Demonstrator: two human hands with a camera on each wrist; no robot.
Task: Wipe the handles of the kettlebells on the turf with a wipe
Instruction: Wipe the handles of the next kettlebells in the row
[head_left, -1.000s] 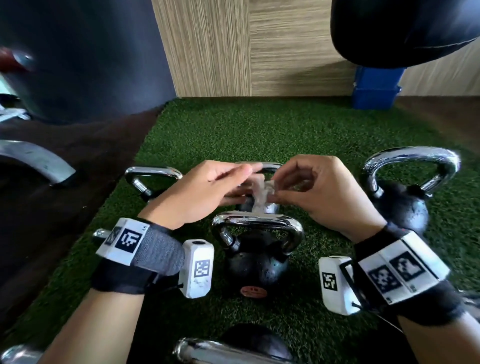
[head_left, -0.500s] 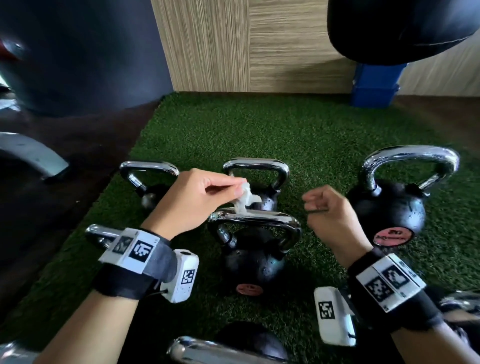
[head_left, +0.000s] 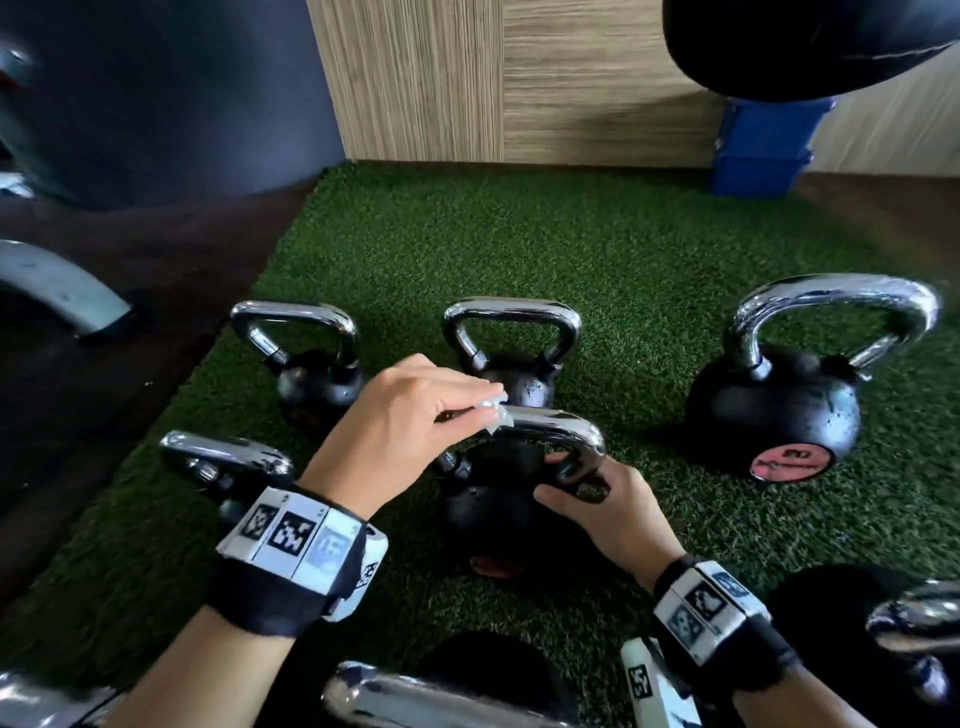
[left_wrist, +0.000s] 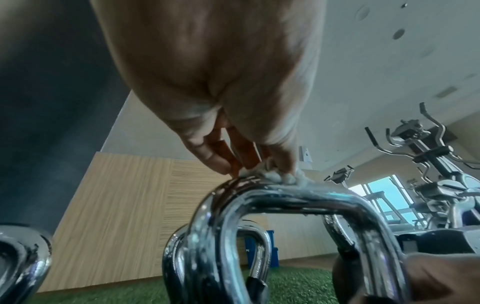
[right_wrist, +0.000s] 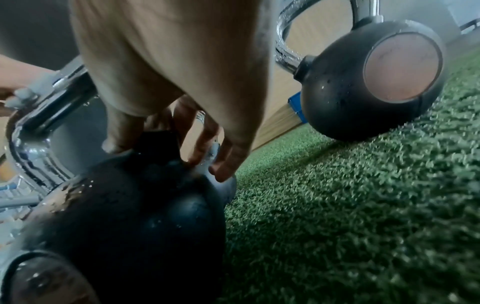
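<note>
A black kettlebell (head_left: 483, 506) with a chrome handle (head_left: 563, 428) stands on the green turf (head_left: 597, 249) in the middle. My left hand (head_left: 415, 421) pinches a small white wipe (head_left: 493, 408) and presses it on the top of that handle; the left wrist view shows the wipe (left_wrist: 275, 178) bunched on the chrome bar (left_wrist: 298, 195). My right hand (head_left: 597, 499) grips the right leg of the same handle, where it joins the ball (right_wrist: 145, 205). Other chrome-handled kettlebells stand behind at the left (head_left: 311, 364), the centre (head_left: 511, 343) and the right (head_left: 779, 400).
More kettlebell handles lie close at the left (head_left: 223, 460), the bottom (head_left: 415, 699) and the right edge (head_left: 914, 618). A blue box (head_left: 758, 150) stands by the wood-panel wall (head_left: 519, 78). Dark floor borders the turf on the left. Exercise machines (left_wrist: 428, 164) stand further off.
My right hand let go of the wipe, dropped and took hold of the right side of the handle. My left hand brought the wipe down onto the top of the handle.
</note>
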